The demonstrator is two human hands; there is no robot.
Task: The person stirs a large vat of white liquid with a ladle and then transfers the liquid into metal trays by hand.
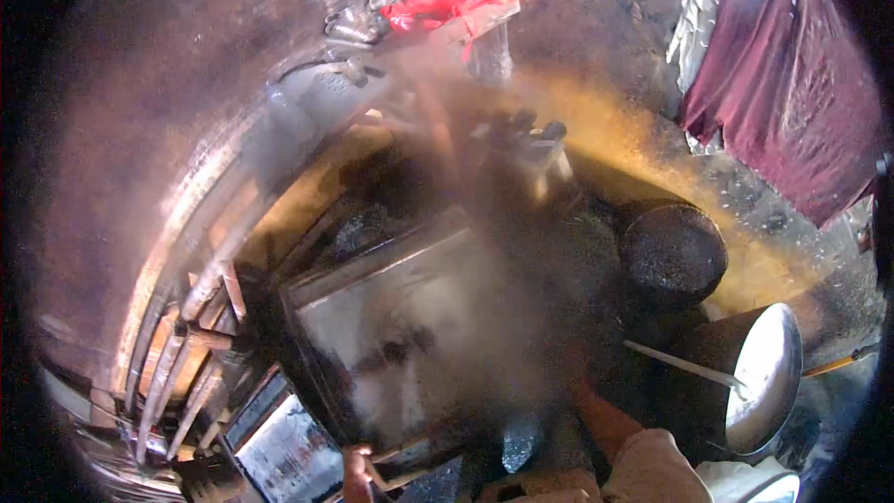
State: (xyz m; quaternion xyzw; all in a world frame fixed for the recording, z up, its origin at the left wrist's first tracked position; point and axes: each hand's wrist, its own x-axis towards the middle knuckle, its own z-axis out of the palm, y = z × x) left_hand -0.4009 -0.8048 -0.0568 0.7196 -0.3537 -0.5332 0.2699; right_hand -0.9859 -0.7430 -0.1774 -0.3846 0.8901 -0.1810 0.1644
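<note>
A large rectangular metal pan (410,317) with a raised dark rim fills the middle, and grey steam drifts over its right half. My left hand (357,466) is at the pan's near-left corner, its fingers closed round a short wooden stick (376,476). My right forearm (605,421) comes from under a pale sleeve (656,468) and stretches forward into shadow and steam to the right of the pan. The right hand itself is lost in that dark haze, so its fingers and anything in them cannot be seen.
Right of the pan stands a wide pot (771,377) with pale contents and a long stick (684,363) resting in it. Behind it lies a dark round drum (672,251). Wooden poles (191,345) stack at left. Red plastic (456,2) and maroon cloth (782,84) are at the back.
</note>
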